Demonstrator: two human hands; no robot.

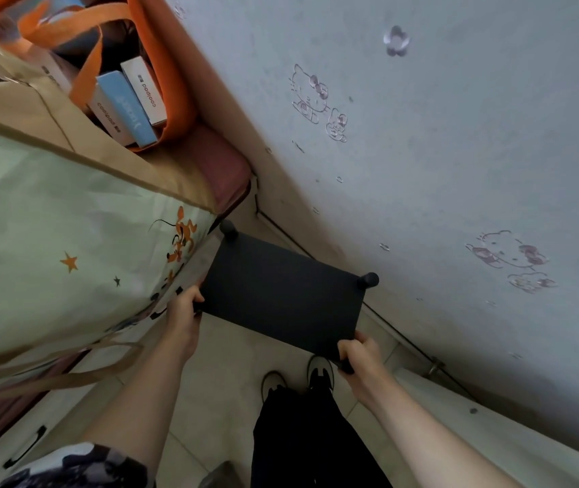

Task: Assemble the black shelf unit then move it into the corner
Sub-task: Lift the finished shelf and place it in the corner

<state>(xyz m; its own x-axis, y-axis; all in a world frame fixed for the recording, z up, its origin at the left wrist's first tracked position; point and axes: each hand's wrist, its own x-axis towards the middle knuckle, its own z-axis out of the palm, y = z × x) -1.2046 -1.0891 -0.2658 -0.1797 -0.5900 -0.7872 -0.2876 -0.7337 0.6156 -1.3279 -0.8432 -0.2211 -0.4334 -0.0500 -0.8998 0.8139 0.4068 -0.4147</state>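
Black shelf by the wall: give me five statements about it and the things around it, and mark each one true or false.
1. Both hands grip the black shelf. True: the left hand holds its near left corner and the right hand holds its near right corner.
2. The shelf is stacked with boxes. False: its top is bare.
3. Round black caps show at the shelf's far corners. True.
4. The orange bag is empty. False: it holds several boxes.
5. The wall is plain, with no pattern. False: it carries cartoon cat and flower designs.
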